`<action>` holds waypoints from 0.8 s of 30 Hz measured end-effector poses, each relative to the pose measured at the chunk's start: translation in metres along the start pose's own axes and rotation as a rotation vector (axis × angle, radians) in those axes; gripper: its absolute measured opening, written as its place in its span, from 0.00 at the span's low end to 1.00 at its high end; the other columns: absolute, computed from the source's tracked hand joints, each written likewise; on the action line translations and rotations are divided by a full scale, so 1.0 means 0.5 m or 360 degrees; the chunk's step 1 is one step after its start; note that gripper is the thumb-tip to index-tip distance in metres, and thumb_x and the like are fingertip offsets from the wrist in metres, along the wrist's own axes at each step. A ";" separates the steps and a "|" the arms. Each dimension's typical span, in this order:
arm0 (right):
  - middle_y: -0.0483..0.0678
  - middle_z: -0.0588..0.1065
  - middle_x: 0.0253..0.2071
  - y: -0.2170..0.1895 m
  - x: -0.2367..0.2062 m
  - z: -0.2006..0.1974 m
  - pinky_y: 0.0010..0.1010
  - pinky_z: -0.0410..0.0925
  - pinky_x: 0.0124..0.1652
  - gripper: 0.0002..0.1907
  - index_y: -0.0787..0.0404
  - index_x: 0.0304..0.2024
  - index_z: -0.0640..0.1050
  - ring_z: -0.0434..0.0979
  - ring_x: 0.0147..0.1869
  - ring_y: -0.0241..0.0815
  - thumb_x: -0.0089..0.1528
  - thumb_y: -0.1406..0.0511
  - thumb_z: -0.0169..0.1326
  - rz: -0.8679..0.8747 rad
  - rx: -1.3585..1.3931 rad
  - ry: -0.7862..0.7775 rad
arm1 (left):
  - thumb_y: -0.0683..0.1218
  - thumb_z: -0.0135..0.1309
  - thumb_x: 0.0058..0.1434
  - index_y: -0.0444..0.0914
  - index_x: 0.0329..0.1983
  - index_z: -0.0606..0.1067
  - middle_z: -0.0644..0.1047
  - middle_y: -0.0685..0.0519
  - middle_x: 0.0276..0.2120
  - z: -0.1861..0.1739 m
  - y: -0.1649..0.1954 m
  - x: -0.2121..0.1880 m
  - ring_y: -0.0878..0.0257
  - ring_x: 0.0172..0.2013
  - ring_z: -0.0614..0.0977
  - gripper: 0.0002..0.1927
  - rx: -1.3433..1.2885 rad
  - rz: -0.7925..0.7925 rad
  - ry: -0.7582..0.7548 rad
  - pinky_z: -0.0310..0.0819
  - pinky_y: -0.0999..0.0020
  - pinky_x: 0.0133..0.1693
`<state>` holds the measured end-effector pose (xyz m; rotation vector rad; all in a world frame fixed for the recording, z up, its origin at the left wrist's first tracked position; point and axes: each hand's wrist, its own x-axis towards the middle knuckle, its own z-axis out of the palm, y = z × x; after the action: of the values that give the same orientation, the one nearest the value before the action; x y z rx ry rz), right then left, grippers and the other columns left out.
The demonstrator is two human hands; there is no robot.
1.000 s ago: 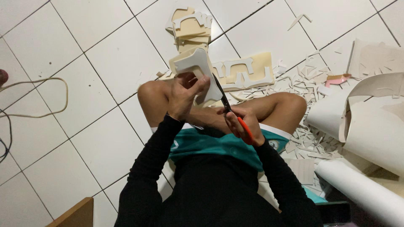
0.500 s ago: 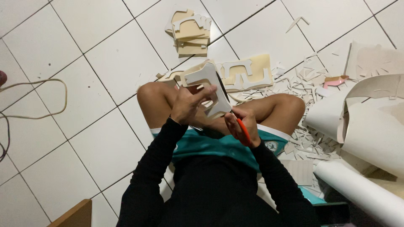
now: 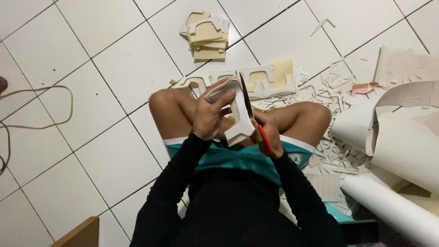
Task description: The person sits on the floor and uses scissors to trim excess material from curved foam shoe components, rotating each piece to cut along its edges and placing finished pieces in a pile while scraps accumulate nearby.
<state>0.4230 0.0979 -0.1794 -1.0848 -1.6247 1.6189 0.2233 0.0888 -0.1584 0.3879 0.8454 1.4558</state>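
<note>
I sit cross-legged on a white tiled floor. My left hand [image 3: 211, 115] grips a white foam cut-out piece [image 3: 238, 112], held on edge above my lap. My right hand [image 3: 270, 135] holds scissors [image 3: 252, 112] with orange handles; the dark blades point up and run along the right side of the foam piece. Both hands are close together between my knees.
A stack of cream foam cut-outs [image 3: 206, 34] lies ahead on the tiles. A cut foam sheet [image 3: 270, 80] and several scraps [image 3: 331, 89] lie by my right knee. White sheet rolls [image 3: 402, 128] lie at the right. A cable [image 3: 36, 110] loops at the left.
My left hand has turned the foam piece from facing up to standing on edge. The scissor blades now lie alongside it, pointing up.
</note>
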 end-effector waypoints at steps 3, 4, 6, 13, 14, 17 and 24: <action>0.38 0.68 0.22 -0.005 -0.008 0.001 0.19 0.56 0.23 0.24 0.66 0.42 0.78 0.64 0.23 0.26 0.71 0.50 0.50 0.0011 0.0122 -0.0018 | 0.44 0.62 0.63 0.34 0.65 0.71 0.80 0.50 0.48 0.003 0.015 -0.003 0.63 0.45 0.83 0.27 0.0046 -0.0038 -0.0037 0.83 0.64 0.44; 0.38 0.67 0.23 -0.008 -0.013 0.002 0.19 0.55 0.24 0.25 0.67 0.42 0.77 0.62 0.23 0.26 0.71 0.49 0.52 0.0062 0.0245 -0.0042 | 0.45 0.63 0.63 0.35 0.65 0.72 0.80 0.50 0.48 0.001 0.023 -0.002 0.64 0.46 0.83 0.28 0.0080 -0.0055 -0.0064 0.83 0.65 0.45; 0.37 0.65 0.23 -0.016 -0.019 -0.004 0.18 0.55 0.23 0.27 0.67 0.45 0.76 0.62 0.22 0.25 0.70 0.47 0.52 0.0092 0.0315 -0.0130 | 0.45 0.63 0.62 0.35 0.65 0.72 0.80 0.51 0.49 -0.005 0.042 -0.004 0.64 0.46 0.83 0.28 0.0206 -0.0055 -0.0120 0.82 0.66 0.46; 0.37 0.68 0.22 -0.014 -0.021 -0.046 0.17 0.56 0.22 0.31 0.67 0.51 0.77 0.63 0.21 0.24 0.65 0.45 0.52 0.0136 0.0093 -0.0286 | 0.46 0.64 0.62 0.37 0.64 0.75 0.82 0.52 0.48 -0.026 0.094 -0.002 0.66 0.48 0.83 0.26 0.0848 0.0077 -0.0361 0.81 0.72 0.52; 0.37 0.68 0.21 -0.007 -0.019 -0.051 0.17 0.56 0.21 0.31 0.67 0.51 0.77 0.63 0.20 0.24 0.65 0.45 0.52 0.0151 0.0069 -0.0287 | 0.47 0.64 0.62 0.37 0.63 0.75 0.83 0.52 0.48 -0.027 0.097 -0.002 0.67 0.48 0.83 0.26 0.0901 0.0108 -0.0374 0.80 0.72 0.52; 0.38 0.70 0.25 0.020 -0.019 -0.062 0.17 0.59 0.29 0.26 0.65 0.45 0.80 0.65 0.29 0.25 0.74 0.48 0.54 -0.0289 -0.0377 -0.0227 | 0.47 0.64 0.63 0.36 0.63 0.76 0.82 0.50 0.48 -0.033 0.102 -0.006 0.66 0.47 0.82 0.26 0.0838 0.0056 -0.0418 0.80 0.72 0.50; 0.38 0.62 0.21 0.048 -0.021 -0.056 0.20 0.55 0.17 0.22 0.64 0.43 0.72 0.59 0.17 0.28 0.71 0.51 0.46 0.0233 0.0420 -0.0040 | 0.50 0.59 0.65 0.30 0.64 0.72 0.81 0.48 0.47 -0.057 0.056 0.064 0.62 0.44 0.85 0.28 0.0526 0.0185 0.0041 0.87 0.66 0.44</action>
<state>0.4553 0.1012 -0.1995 -1.0678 -1.3253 1.8867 0.1802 0.1154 -0.1662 0.6768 1.1036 1.4305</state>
